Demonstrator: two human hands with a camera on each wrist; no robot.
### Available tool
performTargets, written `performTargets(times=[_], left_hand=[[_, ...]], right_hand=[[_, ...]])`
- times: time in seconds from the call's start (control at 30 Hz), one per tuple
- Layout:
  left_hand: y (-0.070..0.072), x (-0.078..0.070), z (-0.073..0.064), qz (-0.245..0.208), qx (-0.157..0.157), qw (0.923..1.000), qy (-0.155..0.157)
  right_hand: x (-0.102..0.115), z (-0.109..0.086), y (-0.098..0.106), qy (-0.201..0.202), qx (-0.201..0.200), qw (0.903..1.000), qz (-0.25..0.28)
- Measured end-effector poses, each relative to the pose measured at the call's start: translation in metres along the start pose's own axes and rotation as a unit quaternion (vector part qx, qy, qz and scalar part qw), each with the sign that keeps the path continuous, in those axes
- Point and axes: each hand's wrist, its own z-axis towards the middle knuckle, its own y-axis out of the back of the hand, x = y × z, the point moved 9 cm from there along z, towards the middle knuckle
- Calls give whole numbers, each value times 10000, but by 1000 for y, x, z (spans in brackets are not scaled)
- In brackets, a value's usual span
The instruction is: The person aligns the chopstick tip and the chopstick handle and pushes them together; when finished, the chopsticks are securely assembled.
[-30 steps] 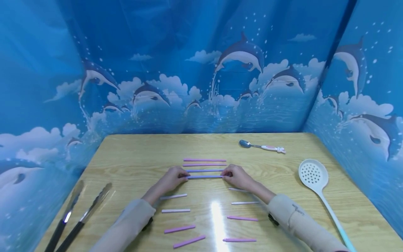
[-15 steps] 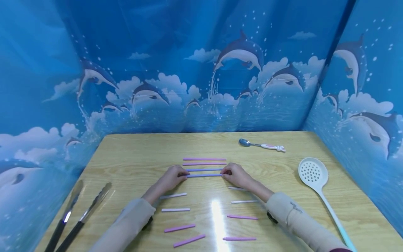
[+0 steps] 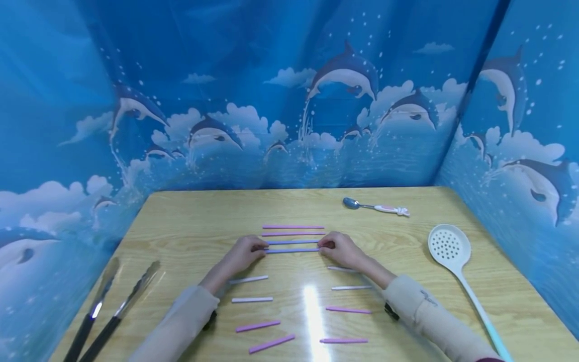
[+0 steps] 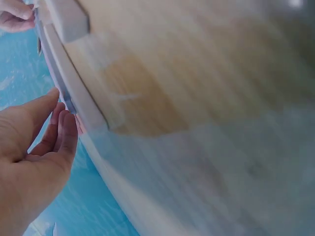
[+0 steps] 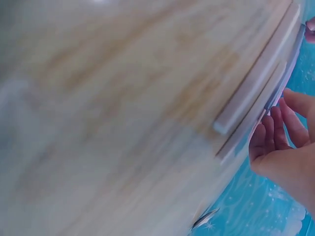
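Head view: the left hand (image 3: 244, 253) and the right hand (image 3: 342, 251) pinch opposite ends of the nearer blue stick (image 3: 293, 250), which lies just in front of the farther blue stick (image 3: 293, 242) on the table (image 3: 194, 213).

Spoon (image 3: 380, 207) at back, skimmer (image 3: 452, 257) R, prob. tongs (image 3: 118, 314) L, dolphin backdrop (image 3: 271, 65)
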Motion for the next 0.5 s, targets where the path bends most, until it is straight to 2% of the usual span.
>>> performTargets(times=[0.17, 0.27, 0.5], left_hand=[[10, 4, -7, -179, -219, 9995, 142], [13, 3, -14, -232, -271, 9993, 92], [15, 0, -36, -464, -62, 9989, -15]], right_hand=[[-4, -6, 10, -182, -141, 9997, 130], [-5, -11, 17, -300, -231, 9991, 186], [-10, -27, 22, -393, -131, 9987, 305]])
